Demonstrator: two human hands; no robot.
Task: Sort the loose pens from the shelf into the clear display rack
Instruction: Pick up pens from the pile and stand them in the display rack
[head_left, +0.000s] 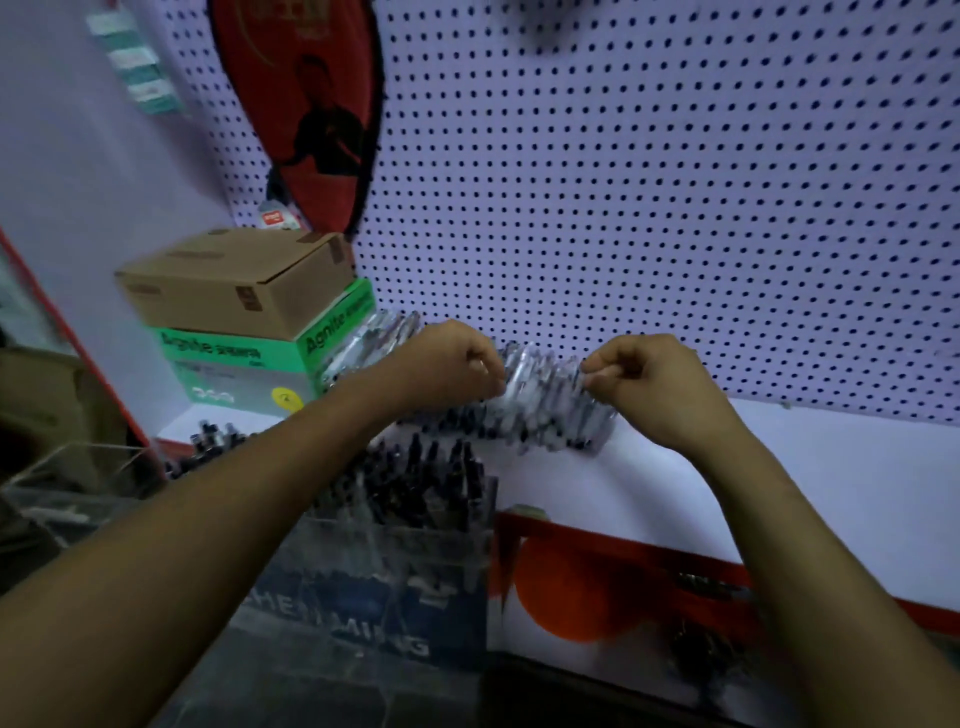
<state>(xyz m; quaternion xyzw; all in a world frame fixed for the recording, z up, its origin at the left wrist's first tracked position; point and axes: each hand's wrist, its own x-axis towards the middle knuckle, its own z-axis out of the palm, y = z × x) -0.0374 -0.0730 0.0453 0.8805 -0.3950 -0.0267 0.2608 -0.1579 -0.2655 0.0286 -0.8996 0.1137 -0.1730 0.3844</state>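
Head view, single entry. Shelf: white surface under a perforated back panel, red front edge. Pens: a clear-wrapped bundle with dark tips, lying on the shelf against the panel, between the two hands; a further wrapped lot lies just behind and to the left, beside the boxes. Left hand: fingers curled, pinching the left end of the bundle's wrap. Right hand: fingers curled, pinching the right end of the same wrap; motion blur hides the fingertips' exact hold. Clear display rack: in front of the shelf and lower in frame, its compartments already well stocked with dark-capped pens standing upright; printed blue label on its face, blurred. Green box at the shelf's left end, brown carton stacked on it, red racket cover hanging on the panel above. Step in hand, as judged: opening or lifting the bundle so the pens can go to the rack. Handling advice: keep both pinches on the wrap rather than on single pens, pull apart evenly and low over the shelf so loosened pens spill onto it rather than over the front edge, then carry small handfuls, tips aligned, into a compartment with room.
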